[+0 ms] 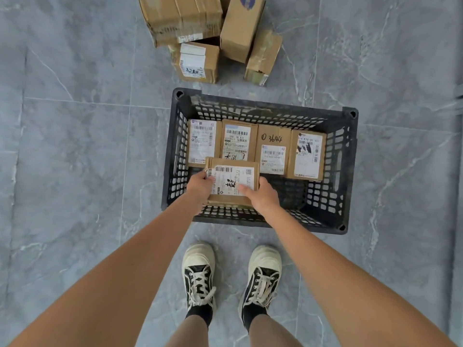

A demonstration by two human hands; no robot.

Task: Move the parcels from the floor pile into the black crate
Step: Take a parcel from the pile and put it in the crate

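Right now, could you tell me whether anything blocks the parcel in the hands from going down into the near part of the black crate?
Nothing visible does. The held parcel hangs over the black crate; four parcels line the far wall, leaving the near floor bare.

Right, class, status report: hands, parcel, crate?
Left hand and right hand grip a labelled cardboard parcel over the black plastic crate. Four parcels inside. Near row free.

Four parcels (255,146) are lined up along the far wall inside the crate (349,171). A fifth parcel (233,182) is held before them. The floor pile (210,33) is seen behind the crate.
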